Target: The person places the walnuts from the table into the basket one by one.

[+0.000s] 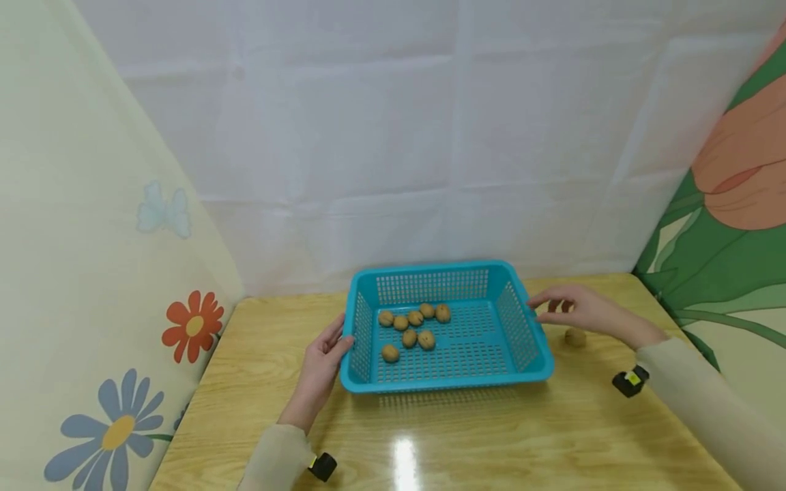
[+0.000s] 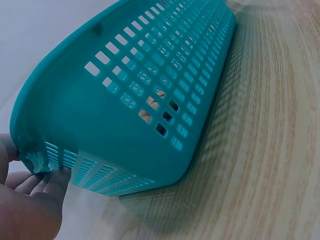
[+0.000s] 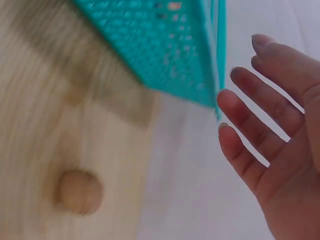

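A blue plastic basket (image 1: 445, 383) with perforated walls stands on the wooden table near the back. Several walnuts (image 1: 426, 339) lie inside it, mostly toward the left half. My left hand (image 1: 321, 361) grips the basket's left rim, thumb over the top and fingers beneath, as the left wrist view shows of the hand (image 2: 32, 210). At the right rim is my right hand (image 1: 583, 310); in the right wrist view its fingers (image 3: 245, 110) are spread and loosely bent beside the basket wall, holding nothing. One walnut (image 1: 575, 337) sits on the table below the right hand.
The wooden table (image 1: 467, 443) ends at a white cloth backdrop (image 1: 381, 136) close behind the basket. Panels with painted flowers stand on the left (image 1: 74, 273) and right (image 1: 737, 286). Small black devices are worn on the left wrist (image 1: 323, 467) and right wrist (image 1: 630, 382).
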`<state>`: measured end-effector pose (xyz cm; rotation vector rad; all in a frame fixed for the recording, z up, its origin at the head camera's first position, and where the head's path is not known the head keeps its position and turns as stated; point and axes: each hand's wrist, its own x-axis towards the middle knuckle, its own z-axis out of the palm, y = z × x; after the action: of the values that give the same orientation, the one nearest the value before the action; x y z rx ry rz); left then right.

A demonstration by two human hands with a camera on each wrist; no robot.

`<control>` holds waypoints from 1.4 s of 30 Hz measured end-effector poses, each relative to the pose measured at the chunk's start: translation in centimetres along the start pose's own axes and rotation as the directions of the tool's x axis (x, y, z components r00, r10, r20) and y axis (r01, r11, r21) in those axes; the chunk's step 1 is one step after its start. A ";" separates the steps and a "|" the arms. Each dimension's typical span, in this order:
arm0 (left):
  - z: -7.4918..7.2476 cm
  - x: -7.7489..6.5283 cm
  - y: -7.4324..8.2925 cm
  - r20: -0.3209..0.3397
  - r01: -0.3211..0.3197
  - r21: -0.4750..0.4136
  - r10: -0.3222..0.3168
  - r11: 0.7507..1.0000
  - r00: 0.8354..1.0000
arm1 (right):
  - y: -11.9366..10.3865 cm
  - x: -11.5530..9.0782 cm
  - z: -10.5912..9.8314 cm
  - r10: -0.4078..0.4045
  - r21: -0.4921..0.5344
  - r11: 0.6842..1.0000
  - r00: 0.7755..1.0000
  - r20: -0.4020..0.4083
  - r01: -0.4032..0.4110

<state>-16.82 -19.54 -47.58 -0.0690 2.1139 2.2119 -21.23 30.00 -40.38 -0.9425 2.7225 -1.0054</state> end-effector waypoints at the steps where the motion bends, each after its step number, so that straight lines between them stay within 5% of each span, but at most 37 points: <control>1: 0.0 0.0 0.0 -0.001 -0.003 -0.001 0.003 1.000 1.000 | 0.3 -0.6 -0.1 0.009 -0.005 1.000 1.000 -0.020 -0.010; 20: 0.1 0.3 0.1 0.005 0.001 0.001 -0.001 1.000 1.000 | 7.0 -8.1 3.1 0.244 -0.125 0.951 0.936 -0.254 -0.282; 26: -0.1 0.2 0.2 0.008 0.001 0.000 -0.001 1.000 1.000 | 7.6 -8.1 4.1 0.300 -0.120 0.933 0.918 -0.258 -0.339; 42: 0.0 0.1 0.1 0.003 0.002 0.000 -0.002 1.000 1.000 | 7.9 -6.1 5.4 0.260 -0.108 0.954 0.951 -0.170 -0.280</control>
<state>-16.92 -19.53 -47.49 -0.0676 2.1115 2.2097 -18.88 35.18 -50.18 -0.5009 2.9693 -0.8910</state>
